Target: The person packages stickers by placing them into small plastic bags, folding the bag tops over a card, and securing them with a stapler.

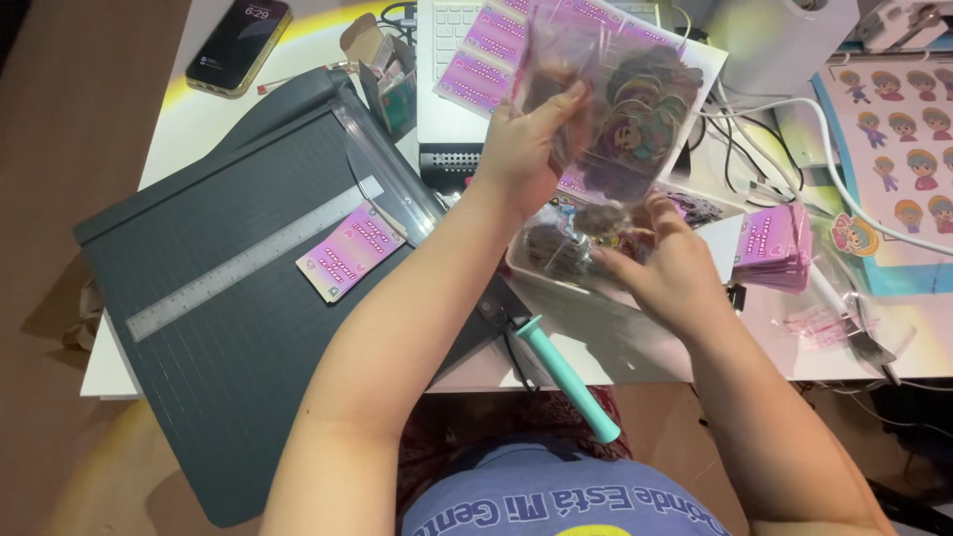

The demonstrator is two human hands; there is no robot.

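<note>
The clear plastic bag of round printed stickers (635, 109) is glossy and crinkled, catching the light. The big dark grey paper trimmer (228, 328) looks like matt plastic with a faint grid, and its long silver ruler strip (253, 258) is brushed metal. The small pink printed card (349, 250) is smooth paper. The teal trimmer handle (568, 379) is smooth plastic, the white table (199, 109) smooth, and the black phone (238, 42) shiny glass.
</note>
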